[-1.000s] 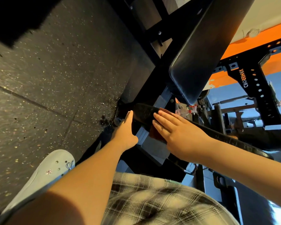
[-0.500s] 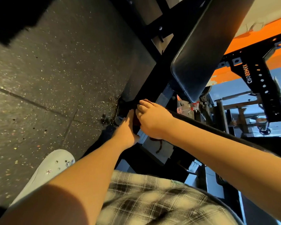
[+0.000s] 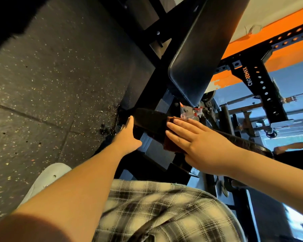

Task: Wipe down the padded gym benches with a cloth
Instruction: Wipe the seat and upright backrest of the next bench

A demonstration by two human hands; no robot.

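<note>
A black padded seat pad (image 3: 150,119) of a gym bench runs from the centre toward the right. My right hand (image 3: 198,142) lies flat with straight fingers on a dark reddish-brown cloth (image 3: 171,145), pressing it onto the pad. My left hand (image 3: 128,135) rests against the pad's left end, thumb along its edge, fingers hidden beneath it. The bench's long black back pad (image 3: 199,56) slopes up toward the top right.
Black speckled rubber floor (image 3: 51,84) fills the left. The bench's black steel frame (image 3: 157,154) sits under the pads. A black perforated rack upright (image 3: 262,88) and orange wall band (image 3: 269,37) stand at the right. My white shoe (image 3: 47,179) and plaid shorts (image 3: 156,212) are at the bottom.
My right hand has slid the cloth back to the right along the seat pad, from its left end, and its fingers have flattened out. The left hand has stayed at the pad's end.
</note>
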